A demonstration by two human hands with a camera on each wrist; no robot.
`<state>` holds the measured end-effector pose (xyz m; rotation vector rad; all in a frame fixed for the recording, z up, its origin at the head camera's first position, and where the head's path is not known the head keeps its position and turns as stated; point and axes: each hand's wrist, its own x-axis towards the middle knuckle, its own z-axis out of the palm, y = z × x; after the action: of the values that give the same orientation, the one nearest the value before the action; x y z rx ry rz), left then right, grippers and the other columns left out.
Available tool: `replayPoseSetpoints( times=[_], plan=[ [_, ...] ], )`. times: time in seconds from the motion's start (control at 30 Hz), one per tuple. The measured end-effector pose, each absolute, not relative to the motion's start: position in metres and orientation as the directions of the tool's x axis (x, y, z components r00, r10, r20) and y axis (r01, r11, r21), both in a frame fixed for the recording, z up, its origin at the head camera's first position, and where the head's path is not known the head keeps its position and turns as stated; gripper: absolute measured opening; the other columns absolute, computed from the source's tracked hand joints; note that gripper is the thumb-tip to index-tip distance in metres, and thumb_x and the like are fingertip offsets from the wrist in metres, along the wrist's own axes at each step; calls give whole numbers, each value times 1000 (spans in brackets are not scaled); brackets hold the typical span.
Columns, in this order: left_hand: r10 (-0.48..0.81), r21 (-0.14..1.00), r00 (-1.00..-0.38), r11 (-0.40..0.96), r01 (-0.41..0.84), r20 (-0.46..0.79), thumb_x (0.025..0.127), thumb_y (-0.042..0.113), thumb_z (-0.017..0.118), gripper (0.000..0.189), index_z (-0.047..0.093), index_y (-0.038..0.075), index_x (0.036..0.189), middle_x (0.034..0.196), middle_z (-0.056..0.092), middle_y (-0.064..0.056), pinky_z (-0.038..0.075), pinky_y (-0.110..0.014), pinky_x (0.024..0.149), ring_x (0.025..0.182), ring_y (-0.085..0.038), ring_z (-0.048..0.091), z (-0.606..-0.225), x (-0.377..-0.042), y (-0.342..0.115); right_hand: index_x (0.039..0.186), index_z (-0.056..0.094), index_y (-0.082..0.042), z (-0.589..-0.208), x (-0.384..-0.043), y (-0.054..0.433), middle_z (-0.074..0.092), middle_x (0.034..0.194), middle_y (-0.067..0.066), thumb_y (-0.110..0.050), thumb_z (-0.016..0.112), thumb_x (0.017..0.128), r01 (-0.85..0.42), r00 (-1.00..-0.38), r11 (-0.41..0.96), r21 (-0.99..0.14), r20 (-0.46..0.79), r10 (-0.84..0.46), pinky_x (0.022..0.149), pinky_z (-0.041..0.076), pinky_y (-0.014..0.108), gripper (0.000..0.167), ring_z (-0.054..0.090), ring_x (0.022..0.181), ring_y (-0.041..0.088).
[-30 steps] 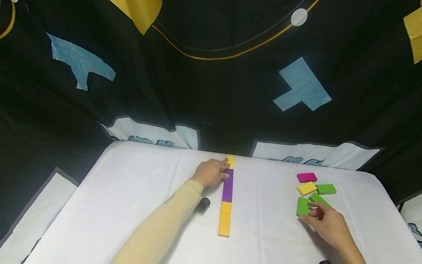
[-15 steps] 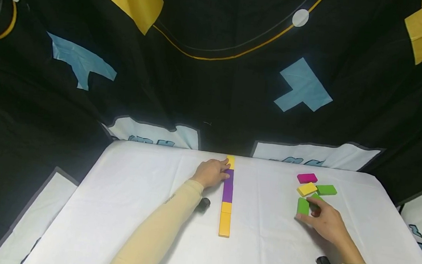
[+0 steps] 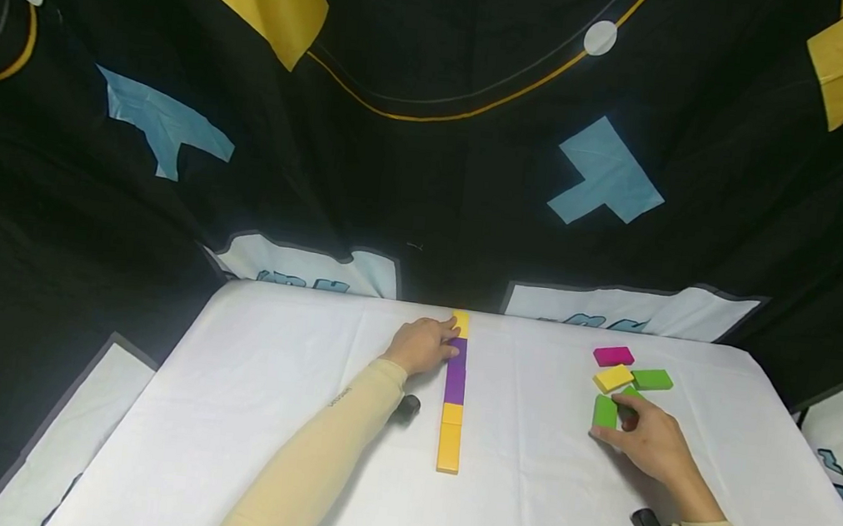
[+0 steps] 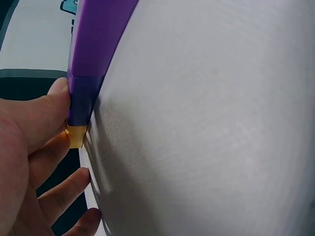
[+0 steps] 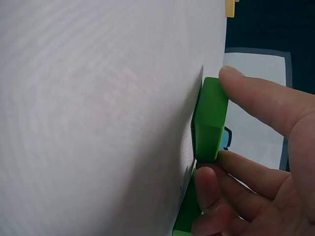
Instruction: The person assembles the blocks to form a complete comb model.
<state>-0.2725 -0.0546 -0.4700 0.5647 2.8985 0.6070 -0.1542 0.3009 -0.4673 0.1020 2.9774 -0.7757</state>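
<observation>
A straight row of flat blocks runs away from me across the middle of the table. At its far end is a yellow block (image 3: 464, 323), then purple blocks (image 3: 454, 383), then orange blocks (image 3: 449, 447) nearest me. My left hand (image 3: 417, 346) lies along the row's left side, thumb against purple and index finger at yellow; its other fingers are extended in the left wrist view. On the right, my right hand (image 3: 647, 441) pinches a green block (image 5: 211, 118) end to end between thumb and index finger, close over the cloth. Another green block (image 5: 187, 211) is partly hidden by its fingers.
Beyond my right hand lie a yellow block (image 3: 613, 378), a further green block (image 3: 652, 379) and a magenta block (image 3: 613, 356). White cloth (image 3: 251, 398) covers the table, and a dark patterned curtain (image 3: 412, 195) hangs behind its far edge.
My right thumb and index finger have closed on the green block's two ends, the hand shifting slightly left. My left hand stays where it was at the row.
</observation>
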Motion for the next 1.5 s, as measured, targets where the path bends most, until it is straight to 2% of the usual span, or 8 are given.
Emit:
replayPoseSetpoints(
  times=[0.23, 0.53, 0.97, 1.5],
  plan=[
    [384, 402, -922, 854, 330, -58, 98, 32, 67, 46, 58, 21, 142, 154, 46, 4, 39, -48, 112, 138, -29, 47, -468, -273, -55, 132, 57, 8, -463, -153, 298, 62, 91, 14, -41, 84, 79, 76, -997, 864, -498, -57, 54, 62, 44, 33, 76, 55, 80, 26],
    [389, 396, -919, 855, 336, -61, 98, 32, 67, 46, 59, 20, 142, 153, 47, 3, 40, -48, 111, 138, -29, 47, -467, -273, -55, 135, 57, 5, -452, -146, 286, 65, 106, 23, -43, 85, 78, 74, -997, 849, -524, -56, 53, 61, 48, 33, 80, 59, 89, 31],
    [396, 409, -917, 846, 342, -51, 96, 32, 68, 46, 61, 20, 140, 153, 47, 3, 41, -48, 110, 138, -29, 48, -471, -273, -54, 129, 65, -4, -445, -128, 254, 69, 107, 15, -38, 89, 74, -50, -998, 829, -557, 51, -26, 60, 46, 31, 69, 61, 86, 24],
    [395, 399, -918, 848, 348, -40, 97, 32, 68, 45, 61, 20, 140, 152, 49, 3, 42, -47, 109, 137, -28, 49, -471, -273, -55, 126, 68, -10, -444, -110, 213, 67, 101, 4, -35, 91, 71, -119, -993, 791, -601, 62, -103, 59, 45, 27, 64, 57, 80, 18]
  ],
)
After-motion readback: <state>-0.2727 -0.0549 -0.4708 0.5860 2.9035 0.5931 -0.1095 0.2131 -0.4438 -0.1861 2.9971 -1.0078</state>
